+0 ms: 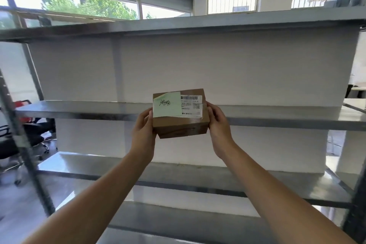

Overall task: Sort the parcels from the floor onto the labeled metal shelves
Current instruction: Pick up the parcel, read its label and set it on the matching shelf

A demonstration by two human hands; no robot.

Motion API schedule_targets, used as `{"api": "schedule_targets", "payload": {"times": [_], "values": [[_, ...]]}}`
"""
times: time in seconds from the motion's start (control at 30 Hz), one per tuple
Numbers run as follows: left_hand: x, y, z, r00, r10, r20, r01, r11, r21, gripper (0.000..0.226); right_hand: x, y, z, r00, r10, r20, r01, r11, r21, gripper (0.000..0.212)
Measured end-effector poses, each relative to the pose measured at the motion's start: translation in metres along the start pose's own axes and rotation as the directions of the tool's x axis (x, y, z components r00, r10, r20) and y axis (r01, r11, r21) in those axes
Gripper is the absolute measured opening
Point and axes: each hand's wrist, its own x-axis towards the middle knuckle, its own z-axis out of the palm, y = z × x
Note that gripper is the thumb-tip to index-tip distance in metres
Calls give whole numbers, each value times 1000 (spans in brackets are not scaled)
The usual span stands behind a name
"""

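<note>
- Before the front edge of the grey metal shelf (79, 112), the small brown cardboard parcel (179, 123) is carried in the air, not yet resting on any tier.
- Left hand (143, 128) is clamped on the parcel's left end; right hand (217, 123) is clamped on its right end.
- Parcel's top face tilts toward the camera, probably so that the pale green handwritten note (167, 105) and white barcode label (191, 105) can be read.
- Shelf tiers in view carry nothing; no shelf labels can be made out.
- Next step, as judged: match the note to a tier, then set the parcel down.
</note>
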Motion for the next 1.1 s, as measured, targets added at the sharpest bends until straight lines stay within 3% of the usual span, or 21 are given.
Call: {"api": "schedule_targets", "payload": {"times": [0.3,0.8,1.1], "values": [[-10,17,-70,980,67,-189,-53,995,81,26,-8,35,68,990,27,139,-25,1000,-14,25],[-8,120,-289,873,232,-430,-156,966,204,20,-57,73,318,902,136,409,-178,982,68,29],[-13,161,-415,822,263,-506,-136,952,274,17,-95,112,447,840,226,493,-288,956,51,41]]}}
